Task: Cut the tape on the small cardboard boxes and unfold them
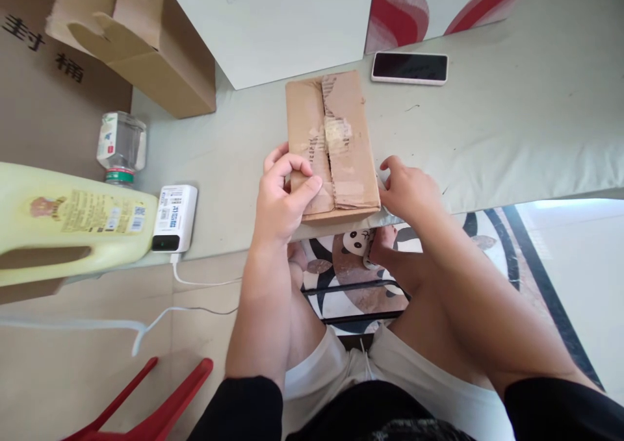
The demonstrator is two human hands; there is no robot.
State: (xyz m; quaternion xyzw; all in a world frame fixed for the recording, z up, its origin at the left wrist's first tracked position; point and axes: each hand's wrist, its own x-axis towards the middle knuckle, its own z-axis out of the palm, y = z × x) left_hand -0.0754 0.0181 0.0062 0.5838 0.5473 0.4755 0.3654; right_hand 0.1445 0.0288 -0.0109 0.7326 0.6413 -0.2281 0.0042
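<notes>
A small brown cardboard box (351, 168) sits at the front edge of the cloth-covered table. Its top flaps meet at a torn, ragged seam, with patches of tape and worn paper over it. My left hand (285, 194) grips the box's left side, thumb on the top near the front and fingers curled at the edge. At the right front corner, my right hand (407, 188) is closed with its fingers bent against the box's side. Something pale and thin shows beneath that hand, but what the fingertips hold is hidden.
A phone (409, 68) lies behind the box, before a white carton (292, 32) and a red-and-white carton (404, 12). Leftward are an open cardboard box (180, 71), a clear bottle (124, 145), a yellow jug (97, 220) and a white cabled device (176, 217).
</notes>
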